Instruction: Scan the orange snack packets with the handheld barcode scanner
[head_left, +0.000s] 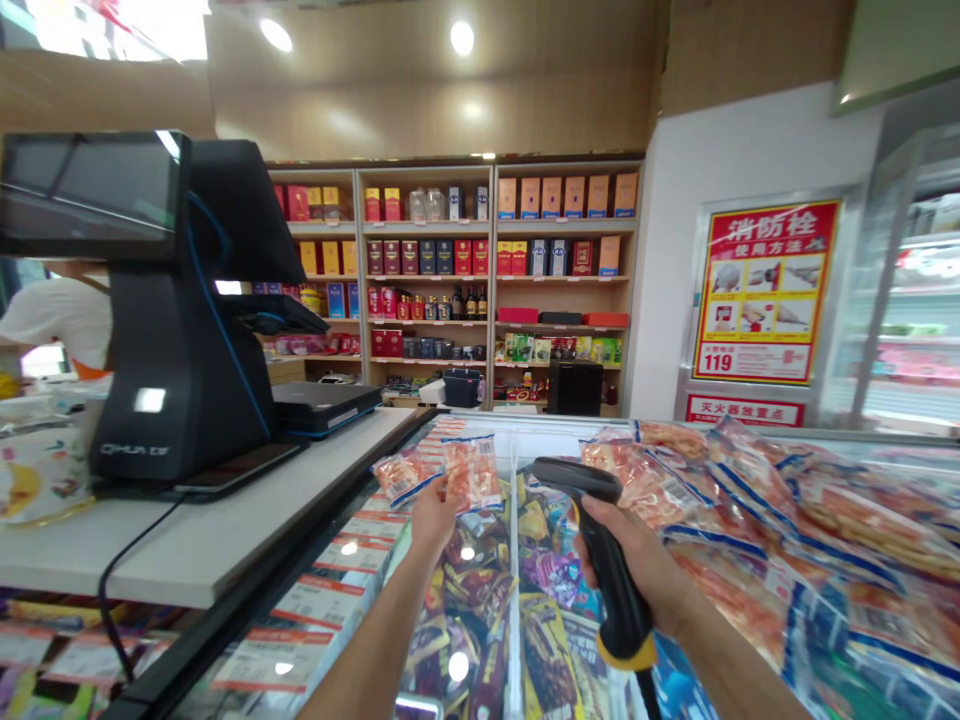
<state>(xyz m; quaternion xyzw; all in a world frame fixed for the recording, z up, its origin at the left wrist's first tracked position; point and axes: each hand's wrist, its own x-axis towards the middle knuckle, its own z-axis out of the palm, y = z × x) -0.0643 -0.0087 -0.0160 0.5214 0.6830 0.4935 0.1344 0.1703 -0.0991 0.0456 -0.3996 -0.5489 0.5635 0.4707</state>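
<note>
My right hand (pixel 637 550) is wrapped round the handle of a black barcode scanner (pixel 611 570) with a yellow band at its base. The scanner's head points left, toward two clear plastic food packets with blue edges. My left hand (pixel 433 515) has its fingers closed at the edge of the left food packet (pixel 405 474); the fingertips are partly hidden. The second food packet (pixel 472 472) lies right beside those fingers. Both packets are over the glass lid of a chest freezer (pixel 514 600), with colourful wrapped goods visible below the glass.
Many similar packets (pixel 750 520) are heaped on the freezer's right side. A checkout terminal (pixel 187 330) stands on the white counter (pixel 240 530) at left, its cable hanging down. Price labels (pixel 319 600) line the freezer's left edge. Shelves (pixel 427 228) of boxed goods stand behind.
</note>
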